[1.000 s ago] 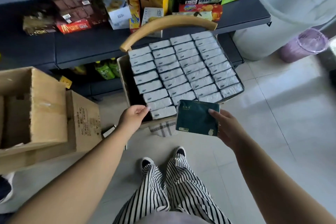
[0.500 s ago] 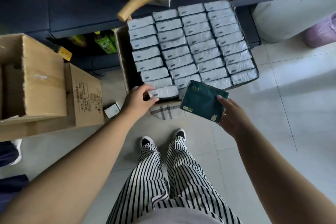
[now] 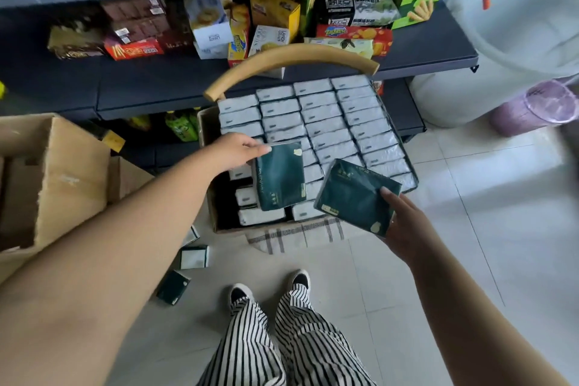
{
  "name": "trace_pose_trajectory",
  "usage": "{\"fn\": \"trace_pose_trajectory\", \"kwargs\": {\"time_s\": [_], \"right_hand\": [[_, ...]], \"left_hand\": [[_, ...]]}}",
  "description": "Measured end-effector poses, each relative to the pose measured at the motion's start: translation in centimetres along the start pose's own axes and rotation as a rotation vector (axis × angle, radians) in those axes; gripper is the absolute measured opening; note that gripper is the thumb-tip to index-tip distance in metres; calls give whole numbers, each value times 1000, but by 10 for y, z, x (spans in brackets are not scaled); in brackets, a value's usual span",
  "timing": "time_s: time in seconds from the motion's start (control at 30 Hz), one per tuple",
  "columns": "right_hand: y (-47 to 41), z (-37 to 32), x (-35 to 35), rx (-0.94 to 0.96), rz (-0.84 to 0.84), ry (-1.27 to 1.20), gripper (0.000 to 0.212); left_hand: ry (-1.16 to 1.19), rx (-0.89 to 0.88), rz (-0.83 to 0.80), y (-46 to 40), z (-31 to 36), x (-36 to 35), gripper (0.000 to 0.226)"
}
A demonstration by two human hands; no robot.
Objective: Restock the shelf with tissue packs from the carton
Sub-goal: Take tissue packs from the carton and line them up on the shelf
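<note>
Above carton [image 3: 216,222], left-hand pack [image 3: 279,177] lengthwise upright.

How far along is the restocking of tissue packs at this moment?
Early stage. Done: a few gaps show at the near left of the brown cardboard carton. In hand: the left hand and right hand each hold one dark green tissue pack. Left: rows of packs fill the carton; none visible on the dark grey shelf.

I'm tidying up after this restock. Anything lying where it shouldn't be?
Yes: two tissue packs lie loose on the floor tiles left of the carton, one askew, as if dropped.
</note>
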State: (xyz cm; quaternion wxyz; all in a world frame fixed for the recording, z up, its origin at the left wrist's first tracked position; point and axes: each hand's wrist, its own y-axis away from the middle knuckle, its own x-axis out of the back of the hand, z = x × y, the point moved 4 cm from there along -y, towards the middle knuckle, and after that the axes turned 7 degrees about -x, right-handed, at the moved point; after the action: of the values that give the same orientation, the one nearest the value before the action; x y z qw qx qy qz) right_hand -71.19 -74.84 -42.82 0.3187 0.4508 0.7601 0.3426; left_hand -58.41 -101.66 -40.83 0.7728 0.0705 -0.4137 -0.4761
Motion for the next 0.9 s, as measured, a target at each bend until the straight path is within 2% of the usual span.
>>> {"fn": "trace_pose_trajectory", "kwargs": {"time_s": [0.07, 0.13, 0.2, 0.33, 0.5, 0.57, 0.7, 0.8, 0.9], "right_hand": [[-6, 5, 3, -31, 4, -14, 9], [-11, 10, 3, -45, 6, 5, 9], [-16, 15, 3, -60, -1, 10, 10], [-25, 17, 5, -88, 41, -3, 9], [-33, 12, 16, -98, 134, 5, 9], [-35, 12, 19, -102, 150, 26, 10], [-33, 7, 15, -66, 127, 14, 9], [-29, -4, -1, -12, 54, 43, 8], [-20, -19, -30, 53, -34, 124, 8]], "left_hand": [[7, 37, -7, -15, -7, -12, 46], [78, 90, 59, -23, -15, -22, 59], [183, 155, 156, -23, -23, -33, 67], [297, 316, 396, -1, -46, -58, 64], [344, 477, 292, 5, -50, -97, 66], [375, 475, 292, -1, -44, -103, 60], [579, 358, 377, 6, -32, -93, 33], [707, 293, 437, 22, -39, -65, 49], [706, 275, 549, 46, -52, -20, 70]]}}
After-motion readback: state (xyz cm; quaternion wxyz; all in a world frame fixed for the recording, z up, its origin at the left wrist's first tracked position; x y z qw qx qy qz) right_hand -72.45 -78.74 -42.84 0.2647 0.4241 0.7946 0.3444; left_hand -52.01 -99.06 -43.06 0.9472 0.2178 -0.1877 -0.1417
